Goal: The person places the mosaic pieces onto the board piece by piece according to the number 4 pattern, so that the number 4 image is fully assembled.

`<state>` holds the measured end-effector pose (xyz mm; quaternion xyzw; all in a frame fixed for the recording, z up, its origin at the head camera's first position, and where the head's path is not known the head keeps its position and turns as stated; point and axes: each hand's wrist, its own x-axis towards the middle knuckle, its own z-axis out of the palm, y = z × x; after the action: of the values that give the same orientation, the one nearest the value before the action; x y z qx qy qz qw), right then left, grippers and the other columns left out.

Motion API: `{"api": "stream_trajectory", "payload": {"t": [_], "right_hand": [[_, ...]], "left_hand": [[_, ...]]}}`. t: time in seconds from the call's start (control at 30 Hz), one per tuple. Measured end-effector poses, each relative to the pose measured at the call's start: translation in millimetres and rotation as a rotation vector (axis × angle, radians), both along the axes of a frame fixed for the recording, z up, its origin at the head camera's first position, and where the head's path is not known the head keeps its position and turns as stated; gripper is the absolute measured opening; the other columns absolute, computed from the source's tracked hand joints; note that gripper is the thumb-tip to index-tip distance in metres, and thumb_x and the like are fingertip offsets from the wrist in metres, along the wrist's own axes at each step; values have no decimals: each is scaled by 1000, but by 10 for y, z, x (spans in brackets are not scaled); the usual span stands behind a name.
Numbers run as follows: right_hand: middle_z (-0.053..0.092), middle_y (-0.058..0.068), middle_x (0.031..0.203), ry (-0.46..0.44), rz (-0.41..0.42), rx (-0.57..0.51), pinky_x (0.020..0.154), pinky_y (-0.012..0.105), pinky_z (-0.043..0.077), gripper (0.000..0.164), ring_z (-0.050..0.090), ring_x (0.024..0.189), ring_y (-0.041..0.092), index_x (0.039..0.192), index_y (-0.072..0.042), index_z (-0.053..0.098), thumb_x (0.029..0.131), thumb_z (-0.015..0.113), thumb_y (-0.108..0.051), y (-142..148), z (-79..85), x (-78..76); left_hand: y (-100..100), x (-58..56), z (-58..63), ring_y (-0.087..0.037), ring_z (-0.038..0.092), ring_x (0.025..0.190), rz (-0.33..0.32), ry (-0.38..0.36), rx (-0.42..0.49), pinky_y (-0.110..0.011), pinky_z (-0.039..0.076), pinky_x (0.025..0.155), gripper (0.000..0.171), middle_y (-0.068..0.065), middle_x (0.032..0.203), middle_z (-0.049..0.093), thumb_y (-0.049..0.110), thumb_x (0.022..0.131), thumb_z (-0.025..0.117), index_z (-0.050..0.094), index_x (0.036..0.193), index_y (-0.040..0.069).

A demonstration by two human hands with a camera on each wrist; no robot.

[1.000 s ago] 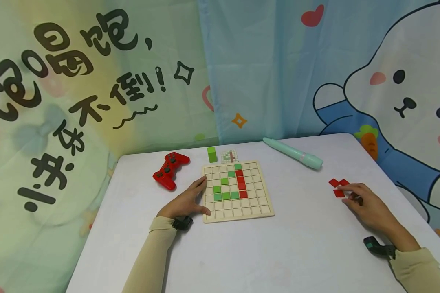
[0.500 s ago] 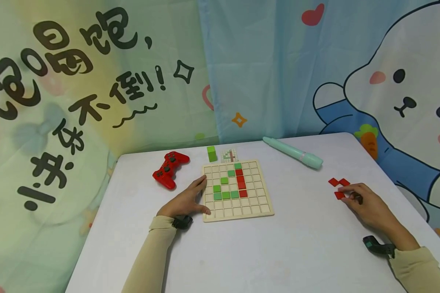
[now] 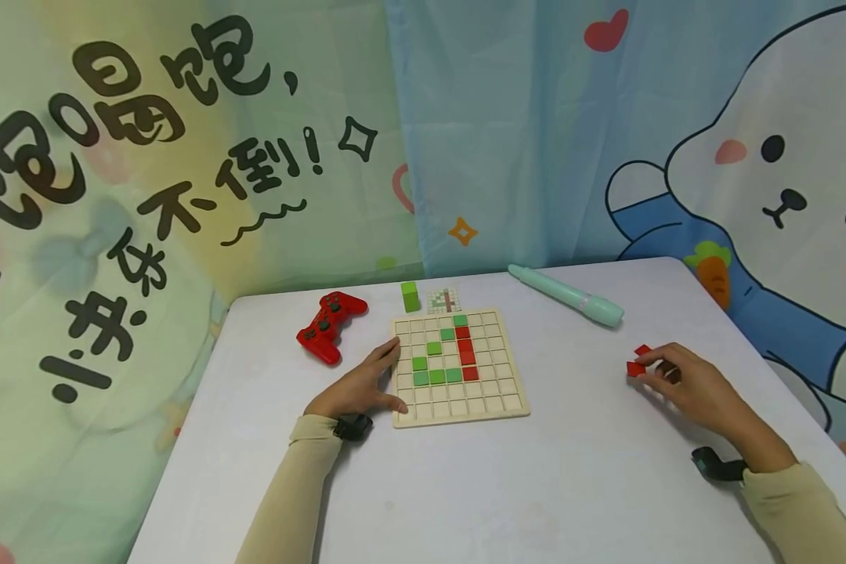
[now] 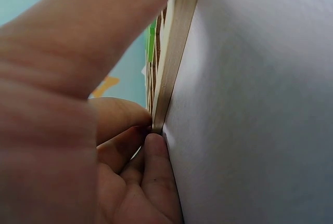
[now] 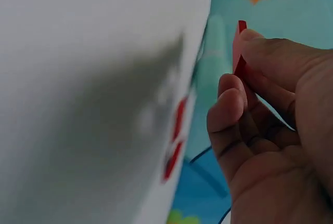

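A wooden grid board (image 3: 497, 399) lies on the white table, with green square tiles (image 3: 420, 377) and a column of red tiles (image 3: 468, 356) in its cells. My left hand (image 3: 356, 388) rests at its left edge, thumb by the near corner and fingers spread farther up. In the left wrist view the fingertips touch the board's side (image 4: 174, 57). At the right, my right hand (image 3: 698, 392) pinches a red square tile (image 5: 238, 47) between thumb and fingers, raised off the table. Two more red tiles (image 5: 179, 117) lie on the table below; the hand partly hides them in the head view.
Left of the board is a red game controller (image 3: 331, 329). Behind it stand stacked green blocks (image 3: 410, 297) beside a small pattern card (image 3: 444, 301). A mint-green tube-shaped object (image 3: 571, 295) lies at the back right, before a printed curtain (image 3: 486, 141).
My right hand has picked up one red tile from the group of three and moved slightly left with it. The left hand stays at the board's edge.
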<state>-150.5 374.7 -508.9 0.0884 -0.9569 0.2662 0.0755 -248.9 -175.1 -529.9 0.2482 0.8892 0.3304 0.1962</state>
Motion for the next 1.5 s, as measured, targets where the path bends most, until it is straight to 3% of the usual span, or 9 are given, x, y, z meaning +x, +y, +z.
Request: {"api": "stream_trajectory", "payload": {"t": [0.1, 0.3, 0.47, 0.6, 0.8, 1.0, 1.5], "right_hand": [[68, 7, 104, 8, 47, 6, 69, 13, 53, 30, 51, 83, -8, 118, -7, 72, 90, 84, -7, -190, 146, -31], [66, -1, 99, -41, 167, 31, 71, 19, 53, 25, 54, 85, 4, 115, -12, 74, 92, 84, -14, -662, 400, -170], [66, -2, 100, -88, 296, 24, 68, 20, 50, 20, 53, 85, 5, 112, -15, 74, 94, 82, -16, -1068, 505, -314], [65, -4, 100, -121, 392, 24, 68, 20, 50, 17, 53, 83, 4, 111, -15, 74, 95, 81, -18, -1364, 487, -419], [64, -4, 104, -214, 449, 27, 69, 20, 51, 17, 54, 83, 6, 110, -16, 74, 96, 81, -22, -1721, 392, -519], [67, -1, 109, -236, 514, 27, 76, 21, 52, 16, 57, 87, 9, 107, -14, 74, 95, 81, -22, -1976, 287, -600], [68, -1, 109, -237, 539, 101, 85, 27, 57, 19, 60, 94, 10, 108, -12, 73, 95, 82, -23, -2211, 147, -661]], "left_hand": [[5, -5, 1, -28, 15, 169, -5, 7, -5, -50, 28, 135, 119, 1, 183, 10, 38, 83, 93, 19, 172, 12], [10, -14, 18, -28, 15, 169, -9, 12, -13, -50, 28, 135, 118, 0, 183, 10, 37, 83, 93, 19, 172, 12], [7, -11, 23, -28, 14, 169, -6, 9, -7, -50, 28, 135, 117, -1, 183, 10, 35, 83, 93, 19, 171, 11], [8, -3, 22, -29, 14, 170, -10, 13, -5, -50, 27, 135, 117, -2, 183, 9, 34, 83, 93, 19, 171, 10], [20, 8, 23, -29, 13, 170, -14, 17, -4, -50, 27, 135, 118, -3, 183, 9, 35, 83, 93, 19, 171, 9], [19, 16, 31, -27, 13, 170, -4, 9, -9, -49, 26, 135, 117, -1, 183, 9, 35, 83, 93, 19, 171, 10], [19, 16, 40, -27, 13, 170, 3, 10, -18, -48, 26, 135, 118, 0, 183, 9, 33, 83, 93, 19, 171, 11]]}}
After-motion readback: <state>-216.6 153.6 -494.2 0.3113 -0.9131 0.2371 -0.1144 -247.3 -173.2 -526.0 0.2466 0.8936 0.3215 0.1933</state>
